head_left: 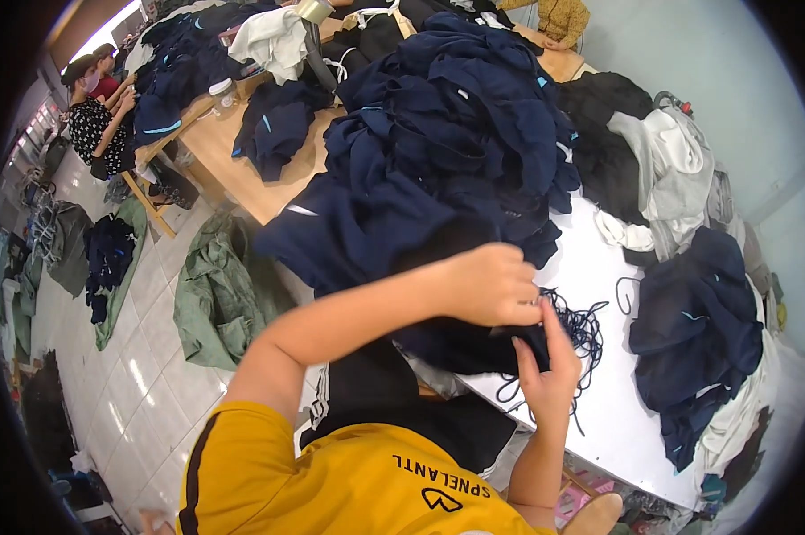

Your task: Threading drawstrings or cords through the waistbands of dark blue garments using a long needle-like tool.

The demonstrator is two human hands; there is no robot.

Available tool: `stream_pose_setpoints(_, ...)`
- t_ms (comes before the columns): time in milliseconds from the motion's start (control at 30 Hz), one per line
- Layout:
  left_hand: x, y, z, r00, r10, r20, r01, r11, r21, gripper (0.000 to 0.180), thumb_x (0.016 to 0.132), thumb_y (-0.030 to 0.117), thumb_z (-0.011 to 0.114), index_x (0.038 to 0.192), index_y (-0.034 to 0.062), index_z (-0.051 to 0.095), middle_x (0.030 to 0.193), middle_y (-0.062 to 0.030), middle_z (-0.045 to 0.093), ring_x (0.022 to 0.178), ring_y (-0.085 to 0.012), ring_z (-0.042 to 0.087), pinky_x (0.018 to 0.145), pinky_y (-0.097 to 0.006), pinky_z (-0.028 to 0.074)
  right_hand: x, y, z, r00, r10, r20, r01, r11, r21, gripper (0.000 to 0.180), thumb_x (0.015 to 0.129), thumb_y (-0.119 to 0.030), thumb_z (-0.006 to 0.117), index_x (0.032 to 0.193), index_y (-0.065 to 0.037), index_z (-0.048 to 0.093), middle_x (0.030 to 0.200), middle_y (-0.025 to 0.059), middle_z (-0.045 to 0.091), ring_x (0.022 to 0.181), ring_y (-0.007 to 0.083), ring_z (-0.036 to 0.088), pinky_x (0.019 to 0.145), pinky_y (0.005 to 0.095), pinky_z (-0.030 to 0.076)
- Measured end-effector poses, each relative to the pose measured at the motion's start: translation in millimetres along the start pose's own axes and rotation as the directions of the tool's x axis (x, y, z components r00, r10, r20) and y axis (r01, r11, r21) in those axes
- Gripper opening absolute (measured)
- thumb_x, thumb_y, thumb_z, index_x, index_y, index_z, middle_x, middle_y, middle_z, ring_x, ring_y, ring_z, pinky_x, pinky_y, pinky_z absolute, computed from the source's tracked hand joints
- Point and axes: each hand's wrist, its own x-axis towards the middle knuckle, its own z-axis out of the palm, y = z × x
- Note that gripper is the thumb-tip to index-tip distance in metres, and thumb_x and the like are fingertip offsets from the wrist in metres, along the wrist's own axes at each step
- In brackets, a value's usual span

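My left hand (pixel 499 283) is closed, its fingertips meeting the raised index finger of my right hand (pixel 550 370). What the left fingers pinch is too small to make out. Dark navy fabric of a garment (pixel 456 343) lies between the right thumb and index finger, draped over the table's near edge toward my lap. Just beyond the right hand is a tangle of dark cords (pixel 590 328) on the white tabletop (pixel 590 234). A large heap of navy garments (pixel 438 134) rises directly ahead of my hands.
To the right lie another navy garment (pixel 698 343) and grey and white clothing (pixel 674 165). Green fabric (pixel 220 294) sits on the tiled floor at left. A wooden table (pixel 233 160) stands beyond it. Other people (pixel 99 125) work at far left, and one person (pixel 558 22) is at the far end.
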Motion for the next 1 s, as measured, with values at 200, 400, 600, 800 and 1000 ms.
stream_pose_setpoints(200,-74.0,47.5,36.0,0.883,-0.389,0.263,0.451,0.858,-0.246,0.025,0.075,0.038,0.069,0.081,0.0147,0.061,0.07,0.0,0.058,0.071,-0.0201,0.06,0.065,-0.034,0.043,-39.5,29.0,-5.4,0.972,0.233,0.035,-0.235,0.968,0.089,0.017,0.078,0.005,0.066,0.095,0.001,0.07,0.087,0.0131,0.07,0.077,0.0186,0.068,0.071,0.0259,0.05)
stream_pose_setpoints(400,-88.9,77.3,-4.8,0.719,-0.465,0.517,0.693,0.545,-0.472,0.029,0.084,0.035,0.065,0.084,0.0059,0.06,0.072,-0.0087,0.063,0.07,-0.0305,0.062,0.058,-0.038,0.047,-43.0,21.4,-24.8,0.898,0.385,0.214,-0.419,0.896,0.147,0.013,0.078,0.003,0.066,0.09,0.002,0.07,0.08,0.0068,0.069,0.074,0.0093,0.061,0.07,0.0217,0.047)
stream_pose_setpoints(600,-88.6,92.8,-37.3,0.683,-0.403,0.61,0.717,0.531,-0.452,0.027,0.086,0.03,0.067,0.093,0.0045,0.064,0.072,-0.0116,0.066,0.063,-0.0271,0.064,0.053,-0.034,0.047,-46.8,13.4,-37.0,0.857,0.396,0.329,-0.477,0.852,0.217,0.012,0.075,0.003,0.067,0.087,-0.001,0.068,0.074,0.0053,0.068,0.066,0.0077,0.059,0.061,0.0205,0.045)
stream_pose_setpoints(800,-96.9,112.0,-36.0,0.644,-0.435,0.629,0.765,0.376,-0.522,0.03,0.086,0.032,0.066,0.095,0.0035,0.064,0.07,-0.0128,0.064,0.066,-0.0317,0.062,0.055,-0.038,0.046,-40.5,8.8,-43.6,0.842,0.326,0.43,-0.411,0.904,0.12,0.01,0.074,0.002,0.07,0.082,0.0,0.066,0.069,0.0049,0.066,0.061,0.0075,0.057,0.058,0.0202,0.044)
stream_pose_setpoints(1000,-97.1,111.5,-52.9,0.599,-0.394,0.697,0.8,0.281,-0.53,0.033,0.086,0.034,0.066,0.095,0.0024,0.063,0.066,-0.0147,0.062,0.064,-0.0329,0.062,0.055,-0.038,0.046,-43.3,10.1,-46.0,0.812,0.342,0.472,-0.427,0.9,0.083,0.01,0.074,0.0,0.072,0.081,-0.001,0.065,0.065,0.0065,0.064,0.058,0.0082,0.057,0.055,0.0216,0.044)
